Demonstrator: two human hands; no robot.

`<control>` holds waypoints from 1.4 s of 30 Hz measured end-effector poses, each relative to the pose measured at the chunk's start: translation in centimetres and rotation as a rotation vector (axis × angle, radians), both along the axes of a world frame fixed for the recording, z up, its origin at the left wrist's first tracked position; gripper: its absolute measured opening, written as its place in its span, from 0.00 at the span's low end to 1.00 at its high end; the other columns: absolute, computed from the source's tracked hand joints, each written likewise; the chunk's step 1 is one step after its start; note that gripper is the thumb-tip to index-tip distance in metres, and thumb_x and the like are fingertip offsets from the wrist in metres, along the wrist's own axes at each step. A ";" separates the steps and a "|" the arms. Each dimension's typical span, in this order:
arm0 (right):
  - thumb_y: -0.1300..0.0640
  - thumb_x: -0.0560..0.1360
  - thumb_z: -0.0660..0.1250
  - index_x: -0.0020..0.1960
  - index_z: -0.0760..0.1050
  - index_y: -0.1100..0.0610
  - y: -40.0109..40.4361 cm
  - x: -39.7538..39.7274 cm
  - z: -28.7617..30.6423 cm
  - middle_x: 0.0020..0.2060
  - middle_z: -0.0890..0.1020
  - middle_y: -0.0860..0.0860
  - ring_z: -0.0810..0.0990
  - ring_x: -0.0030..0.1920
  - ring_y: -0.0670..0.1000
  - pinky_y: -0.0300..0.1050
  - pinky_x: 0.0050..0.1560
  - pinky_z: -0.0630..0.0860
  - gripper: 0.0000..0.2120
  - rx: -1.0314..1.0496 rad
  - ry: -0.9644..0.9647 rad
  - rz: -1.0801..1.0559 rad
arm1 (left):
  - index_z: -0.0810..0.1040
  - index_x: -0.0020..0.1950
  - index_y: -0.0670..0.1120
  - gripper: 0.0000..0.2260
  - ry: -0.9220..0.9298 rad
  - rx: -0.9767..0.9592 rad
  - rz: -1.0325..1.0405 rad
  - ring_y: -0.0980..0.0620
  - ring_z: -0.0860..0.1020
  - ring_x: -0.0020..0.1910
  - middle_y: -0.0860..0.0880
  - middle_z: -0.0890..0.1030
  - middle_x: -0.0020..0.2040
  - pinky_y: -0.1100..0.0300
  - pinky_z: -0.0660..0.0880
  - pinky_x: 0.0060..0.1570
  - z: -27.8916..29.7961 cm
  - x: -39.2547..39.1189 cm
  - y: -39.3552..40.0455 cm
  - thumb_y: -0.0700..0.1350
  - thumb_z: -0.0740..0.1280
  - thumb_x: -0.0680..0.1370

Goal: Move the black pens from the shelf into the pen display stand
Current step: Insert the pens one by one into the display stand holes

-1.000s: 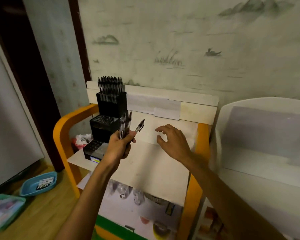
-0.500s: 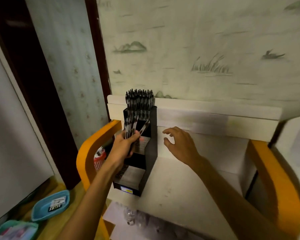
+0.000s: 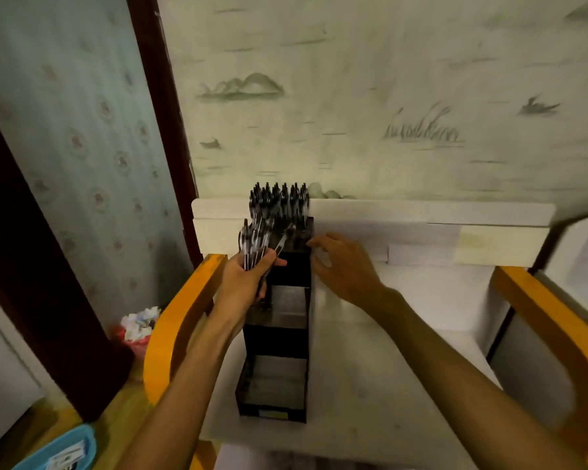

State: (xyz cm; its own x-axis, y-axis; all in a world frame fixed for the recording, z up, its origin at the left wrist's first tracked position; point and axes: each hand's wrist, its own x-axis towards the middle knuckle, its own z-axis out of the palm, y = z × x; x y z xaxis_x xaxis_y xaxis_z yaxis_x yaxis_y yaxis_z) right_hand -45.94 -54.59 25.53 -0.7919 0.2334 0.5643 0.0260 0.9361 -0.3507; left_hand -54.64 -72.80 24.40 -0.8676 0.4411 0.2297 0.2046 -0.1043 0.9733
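A black, three-tiered pen display stand (image 3: pixel 274 337) stands upright on the white shelf (image 3: pixel 404 368). Its top tier at 12 o'clock is packed with upright black pens (image 3: pixel 279 201); the lower two tiers show bare.

1. Your left hand (image 3: pixel 243 281) is up at the far end of a long, extended forearm, fingers curled tight round a fistful of slim black click pens with clear barrels (image 3: pixel 257 240).
2. Thumb of that hand points right across the bundle, knuckles facing you, and the pens stand upright out of the top of the fist.
3. Your right hand (image 3: pixel 345 268) reaches in from the lower right, arm stretched out straight, back of the hand up.
4. Its fingers are loosely bent and spread, holding nothing, with the fingertips (image 3: pixel 314 244) pointing left.
5. The two hands sit near each other, not touching.
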 end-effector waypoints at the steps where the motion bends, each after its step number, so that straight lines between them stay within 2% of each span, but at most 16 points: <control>1: 0.53 0.77 0.66 0.60 0.78 0.53 -0.3 -0.3 0.2 0.53 0.82 0.49 0.80 0.50 0.51 0.53 0.55 0.78 0.13 -0.012 0.011 -0.016 | 0.84 0.49 0.41 0.15 0.003 0.007 -0.015 0.54 0.67 0.19 0.53 0.77 0.25 0.64 0.63 0.20 0.0 -0.8 -0.1 0.52 0.68 0.80; 3: 0.54 0.77 0.67 0.61 0.79 0.54 -0.9 -1.0 0.7 0.53 0.82 0.50 0.80 0.49 0.50 0.50 0.54 0.78 0.13 -0.040 0.035 -0.032 | 0.84 0.49 0.42 0.13 0.011 0.019 -0.034 0.55 0.68 0.19 0.53 0.80 0.27 0.65 0.64 0.20 0.1 -2.2 -0.3 0.52 0.68 0.79; 5: 0.55 0.77 0.68 0.61 0.80 0.55 -1.6 -1.7 1.3 0.53 0.82 0.49 0.80 0.50 0.48 0.43 0.54 0.77 0.13 -0.120 0.050 -0.043 | 0.84 0.49 0.42 0.11 0.004 0.044 -0.044 0.56 0.67 0.18 0.53 0.81 0.29 0.65 0.63 0.19 0.1 -3.3 -0.5 0.50 0.69 0.79; 8: 0.57 0.77 0.69 0.58 0.82 0.54 -2.7 -2.6 2.2 0.50 0.84 0.45 0.80 0.47 0.39 0.28 0.49 0.73 0.10 -0.398 0.074 -0.015 | 0.83 0.50 0.41 0.10 0.005 0.057 -0.094 0.56 0.66 0.17 0.53 0.81 0.28 0.64 0.62 0.18 0.4 -4.7 -0.7 0.48 0.68 0.80; 9: 0.57 0.77 0.69 0.56 0.83 0.54 -3.1 -2.9 2.5 0.48 0.85 0.45 0.81 0.45 0.38 0.28 0.47 0.73 0.09 -0.528 0.079 0.012 | 0.82 0.51 0.40 0.11 0.007 0.044 -0.120 0.57 0.66 0.17 0.54 0.80 0.27 0.65 0.62 0.18 0.4 -4.9 -0.8 0.48 0.68 0.80; 12: 0.54 0.78 0.69 0.51 0.84 0.55 -4.0 -3.4 3.2 0.42 0.87 0.48 0.83 0.41 0.42 0.31 0.41 0.76 0.07 -0.841 0.102 0.104 | 0.82 0.54 0.39 0.12 0.025 0.013 -0.177 0.58 0.66 0.18 0.55 0.80 0.26 0.66 0.63 0.19 0.7 -5.1 -0.7 0.48 0.67 0.80; 14: 0.52 0.79 0.68 0.49 0.84 0.57 -4.3 -3.6 3.4 0.41 0.87 0.51 0.85 0.40 0.46 0.32 0.39 0.77 0.10 -0.908 0.130 0.119 | 0.82 0.54 0.40 0.11 0.062 0.019 -0.182 0.58 0.68 0.19 0.54 0.83 0.31 0.66 0.65 0.20 0.8 -4.9 -0.5 0.48 0.68 0.80; 18: 0.55 0.79 0.67 0.48 0.83 0.61 -4.5 -4.1 3.7 0.40 0.87 0.55 0.86 0.41 0.52 0.37 0.39 0.79 0.10 -1.049 0.229 0.117 | 0.81 0.52 0.45 0.07 0.133 0.061 -0.169 0.56 0.71 0.22 0.50 0.87 0.43 0.65 0.68 0.22 0.9 -4.9 0.3 0.49 0.69 0.79; 22: 0.58 0.78 0.68 0.43 0.83 0.62 -4.3 -5.0 4.5 0.37 0.86 0.58 0.87 0.39 0.56 0.43 0.39 0.82 0.09 -1.090 0.328 0.063 | 0.80 0.52 0.49 0.08 0.163 0.064 -0.108 0.55 0.72 0.22 0.51 0.86 0.41 0.63 0.70 0.22 0.8 -5.6 0.9 0.53 0.68 0.80; 24: 0.58 0.78 0.68 0.42 0.83 0.63 -3.6 -5.4 5.3 0.36 0.86 0.58 0.86 0.38 0.57 0.51 0.43 0.84 0.10 -1.063 0.409 0.000 | 0.79 0.49 0.48 0.10 0.152 0.096 0.005 0.55 0.73 0.23 0.50 0.84 0.36 0.61 0.70 0.24 0.5 -6.3 0.9 0.54 0.66 0.80; 26: 0.57 0.78 0.68 0.41 0.82 0.62 -2.8 -5.6 6.2 0.34 0.85 0.56 0.86 0.37 0.56 0.55 0.47 0.84 0.10 -0.906 0.454 -0.068 | 0.77 0.45 0.48 0.11 0.126 0.134 0.089 0.55 0.72 0.26 0.50 0.78 0.30 0.58 0.69 0.29 0.1 -7.2 0.5 0.54 0.65 0.81; 29: 0.56 0.79 0.67 0.41 0.82 0.58 -2.3 -6.3 7.1 0.33 0.85 0.51 0.85 0.36 0.51 0.54 0.47 0.83 0.10 -0.570 0.447 -0.140 | 0.76 0.53 0.48 0.10 0.075 0.159 0.074 0.54 0.72 0.29 0.51 0.74 0.31 0.59 0.69 0.30 -0.1 -8.4 0.1 0.54 0.65 0.81; 32: 0.56 0.80 0.65 0.42 0.81 0.61 -2.3 -7.4 7.6 0.33 0.84 0.53 0.84 0.36 0.54 0.57 0.45 0.81 0.12 -0.342 0.403 -0.168 | 0.75 0.55 0.50 0.05 0.054 0.163 0.002 0.56 0.72 0.28 0.52 0.75 0.31 0.64 0.67 0.25 0.0 -8.8 0.1 0.51 0.65 0.82; 35: 0.56 0.81 0.65 0.42 0.81 0.60 -2.1 -8.4 7.7 0.33 0.83 0.53 0.83 0.36 0.52 0.54 0.44 0.80 0.12 -0.252 0.374 -0.158 | 0.76 0.56 0.46 0.07 0.024 0.184 -0.037 0.58 0.71 0.25 0.54 0.75 0.29 0.66 0.66 0.23 0.3 -8.9 0.3 0.47 0.65 0.82; 40: 0.56 0.81 0.65 0.37 0.78 0.58 -1.8 -9.9 7.5 0.28 0.80 0.49 0.77 0.31 0.47 0.47 0.39 0.75 0.15 -0.148 0.279 -0.174 | 0.76 0.48 0.40 0.06 0.005 0.262 -0.032 0.58 0.68 0.21 0.53 0.75 0.27 0.65 0.64 0.19 0.8 -8.9 0.1 0.43 0.66 0.81; 42: 0.56 0.81 0.65 0.36 0.78 0.58 -1.6 -10.3 7.5 0.27 0.79 0.50 0.76 0.30 0.48 0.48 0.41 0.76 0.15 -0.126 0.243 -0.188 | 0.76 0.48 0.39 0.05 -0.020 0.278 -0.026 0.57 0.68 0.21 0.52 0.76 0.27 0.64 0.63 0.19 1.0 -9.1 0.2 0.41 0.66 0.81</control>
